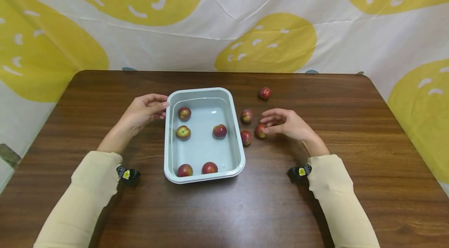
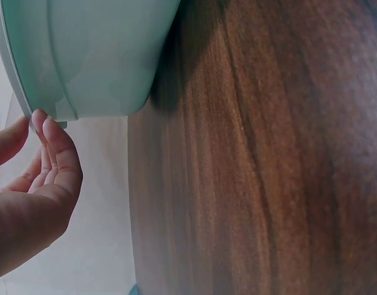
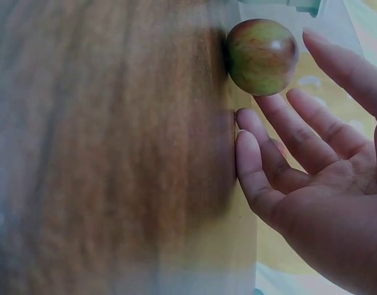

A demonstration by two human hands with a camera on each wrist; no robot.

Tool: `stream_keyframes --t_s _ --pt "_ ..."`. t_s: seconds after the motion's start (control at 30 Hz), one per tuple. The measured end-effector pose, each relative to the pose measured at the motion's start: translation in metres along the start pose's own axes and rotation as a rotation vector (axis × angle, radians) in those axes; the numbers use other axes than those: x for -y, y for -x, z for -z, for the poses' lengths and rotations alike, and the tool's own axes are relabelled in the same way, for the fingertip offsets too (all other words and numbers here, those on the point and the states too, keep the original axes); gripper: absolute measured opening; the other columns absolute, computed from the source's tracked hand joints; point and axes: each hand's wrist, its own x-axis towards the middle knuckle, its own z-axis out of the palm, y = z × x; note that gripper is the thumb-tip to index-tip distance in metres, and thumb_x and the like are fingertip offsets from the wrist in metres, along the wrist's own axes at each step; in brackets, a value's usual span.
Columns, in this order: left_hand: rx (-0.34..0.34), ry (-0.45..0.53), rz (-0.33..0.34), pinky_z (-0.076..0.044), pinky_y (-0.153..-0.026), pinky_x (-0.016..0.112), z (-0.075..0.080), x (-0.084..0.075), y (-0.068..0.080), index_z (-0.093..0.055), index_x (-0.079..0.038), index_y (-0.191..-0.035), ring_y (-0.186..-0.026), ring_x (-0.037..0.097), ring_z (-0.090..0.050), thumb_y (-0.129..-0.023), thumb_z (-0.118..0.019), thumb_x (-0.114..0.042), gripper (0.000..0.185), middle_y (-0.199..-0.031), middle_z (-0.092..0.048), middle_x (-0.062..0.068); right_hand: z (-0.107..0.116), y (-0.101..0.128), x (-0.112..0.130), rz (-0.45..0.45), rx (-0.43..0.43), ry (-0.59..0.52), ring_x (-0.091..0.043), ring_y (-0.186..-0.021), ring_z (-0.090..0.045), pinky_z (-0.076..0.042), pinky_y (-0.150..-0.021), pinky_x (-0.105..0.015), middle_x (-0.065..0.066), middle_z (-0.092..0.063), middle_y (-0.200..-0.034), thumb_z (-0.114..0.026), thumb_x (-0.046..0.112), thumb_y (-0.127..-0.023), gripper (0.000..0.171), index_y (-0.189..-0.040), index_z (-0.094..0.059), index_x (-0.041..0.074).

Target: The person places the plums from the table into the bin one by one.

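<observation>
A pale grey-green plastic tub (image 1: 167, 143) stands mid-table with several small red-yellow apples in it, one of them near its middle (image 1: 220, 131). My left hand (image 1: 162, 107) lies at the tub's left side. In the left wrist view, the fingertips of that hand (image 2: 43, 126) touch the rim of the tub (image 2: 96, 55). My right hand (image 1: 268, 124) hovers just right of the tub with its fingers spread and nearly straight. Its fingertips reach an apple on the table (image 1: 260, 131), and in the right wrist view that apple (image 3: 262, 55) sits at the tips of the hand (image 3: 299, 141).
Three more apples lie on the dark wooden table (image 1: 315, 201) right of the tub: one by the tub wall (image 1: 246, 138), one behind it (image 1: 246, 116), one farther back (image 1: 264, 93). A white and yellow cloth (image 1: 224, 26) hangs behind the table.
</observation>
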Motion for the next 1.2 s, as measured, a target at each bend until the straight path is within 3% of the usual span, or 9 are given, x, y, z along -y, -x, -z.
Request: stream_keyframes --t_s 0.13,0.4,0.67,0.87,1.0,1.2 --pt "0.02 0.05 -0.002 -0.054 -0.068 0.029 0.004 0.008 -0.007 -0.054 0.002 -0.116 -0.074 0.018 -0.061 -0.084 -0.067 -0.022 0.042 -0.091 -0.065 0.011 0.0 0.0 -0.001 0.003 0.004 0.006 -0.02 -0.091 -0.061 -0.049 -0.077 -0.021 -0.028 -0.059 -0.107 -0.069 -0.006 -0.076 0.046 -0.117 -0.05 -0.012" --pt "-0.022 0.013 -0.01 -0.054 -0.07 0.031 0.012 0.032 -0.025 -0.054 -0.001 -0.115 -0.075 0.019 -0.062 -0.076 -0.073 -0.034 0.055 -0.094 -0.064 0.013 0.0 -0.001 -0.003 -0.001 0.013 0.014 -0.018 -0.091 -0.061 -0.049 -0.077 -0.022 -0.028 -0.059 -0.108 -0.069 -0.007 -0.076 0.044 -0.116 -0.051 -0.013" --pt "0.01 0.045 -0.016 -0.054 -0.068 0.03 0.01 0.026 -0.02 -0.054 0.0 -0.115 -0.073 0.018 -0.061 -0.08 -0.071 -0.028 0.049 -0.093 -0.064 0.014 0.0 0.0 -0.003 -0.016 0.005 0.031 -0.017 -0.09 -0.061 -0.049 -0.077 -0.021 -0.026 -0.06 -0.106 -0.069 -0.004 -0.077 0.043 -0.116 -0.053 -0.011" --pt "-0.023 0.021 -0.016 -0.055 -0.068 0.031 0.013 0.034 -0.026 -0.054 -0.001 -0.116 -0.074 0.019 -0.062 -0.071 -0.076 -0.038 0.062 -0.095 -0.063 0.017 0.0 -0.001 -0.003 -0.02 0.003 0.042 -0.015 -0.088 -0.06 -0.048 -0.077 -0.021 -0.024 -0.061 -0.103 -0.069 -0.004 -0.077 0.04 -0.114 -0.055 -0.01" --pt "-0.016 0.004 -0.009 -0.055 -0.069 0.03 0.01 0.026 -0.018 -0.054 -0.002 -0.117 -0.074 0.018 -0.062 -0.071 -0.075 -0.041 0.063 -0.095 -0.064 0.014 0.0 -0.001 -0.004 -0.02 0.002 0.044 -0.014 -0.087 -0.06 -0.048 -0.076 -0.021 -0.023 -0.062 -0.101 -0.069 -0.004 -0.077 0.039 -0.113 -0.055 -0.011" --pt "-0.004 -0.047 0.016 -0.053 -0.072 0.03 -0.005 -0.011 0.007 -0.051 0.002 -0.119 -0.073 0.013 -0.06 -0.084 -0.066 -0.026 0.047 -0.09 -0.063 0.007 0.0 0.0 -0.003 -0.04 -0.005 0.027 -0.014 -0.085 -0.061 -0.049 -0.075 -0.022 -0.021 -0.063 -0.1 -0.068 -0.004 -0.077 0.039 -0.113 -0.055 -0.01"
